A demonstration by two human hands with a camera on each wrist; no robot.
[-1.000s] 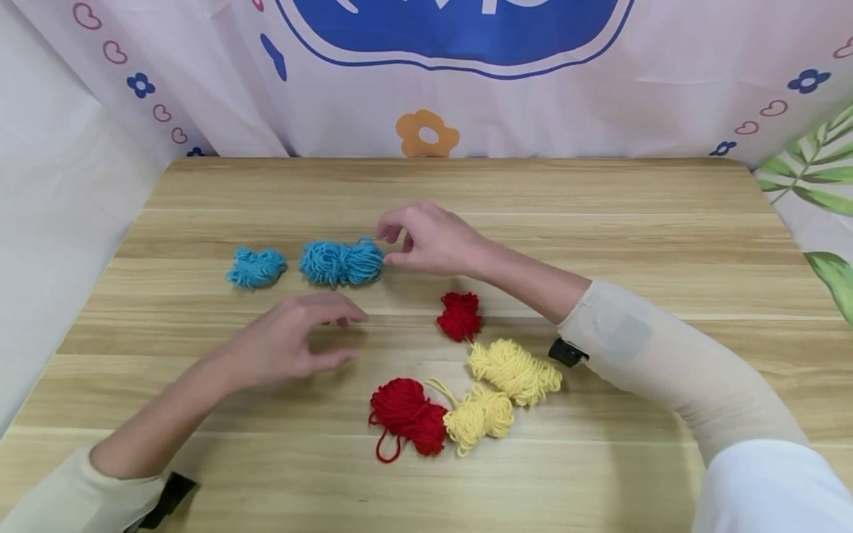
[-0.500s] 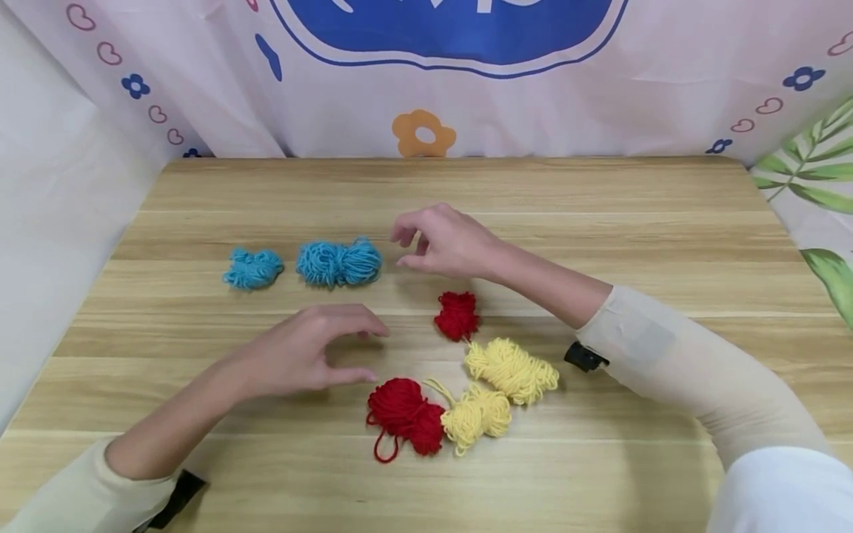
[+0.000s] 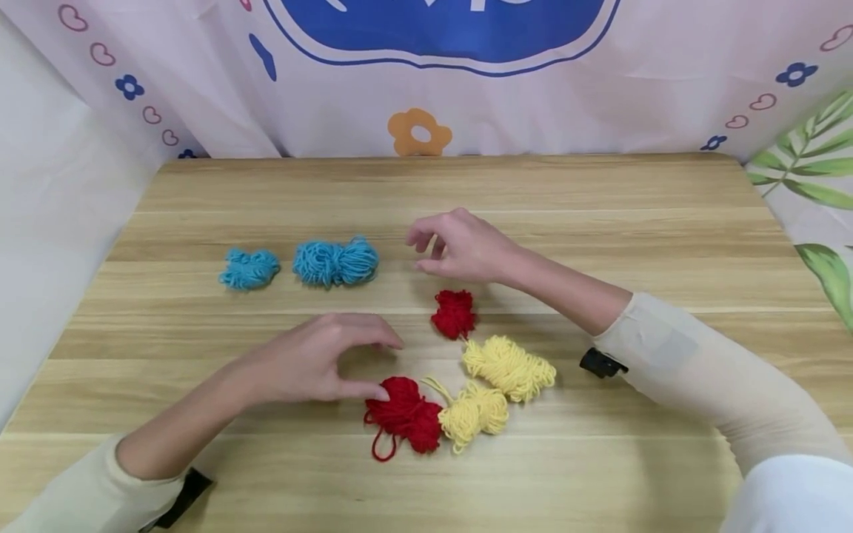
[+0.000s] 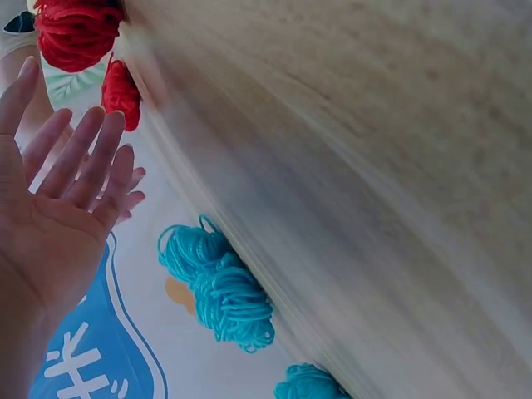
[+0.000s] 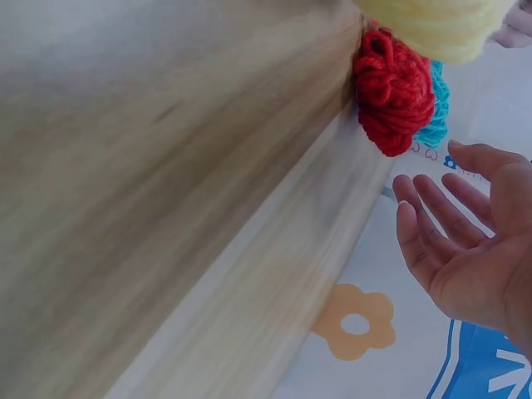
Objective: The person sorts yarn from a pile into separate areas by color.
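My left hand [image 3: 306, 359] hovers at the centre-left, thumb and fingers spread apart with nothing between them. Its thumb tip overlaps the larger red yarn bundle [image 3: 406, 418] in the head view. Farther back, my right hand [image 3: 466, 246] is in the air with fingers loosely bent, holding nothing. Just below it on the table lies the smaller red yarn bundle [image 3: 455, 314]. To its left sits the larger blue yarn bundle [image 3: 336, 263], with the smaller blue bundle [image 3: 249, 269] beyond. In the left wrist view the palm [image 4: 54, 249] shows bare.
Two yellow yarn bundles lie right of the larger red one: a longer one [image 3: 509, 368] and a smaller one [image 3: 474, 416] against it. All rest on a wooden table [image 3: 600, 200], backed by a printed curtain [image 3: 533, 111].
My right hand has drawn back to the right, away from the larger blue bundle. My left hand has moved right and nearer, toward the larger red bundle. The bundles have stayed put.
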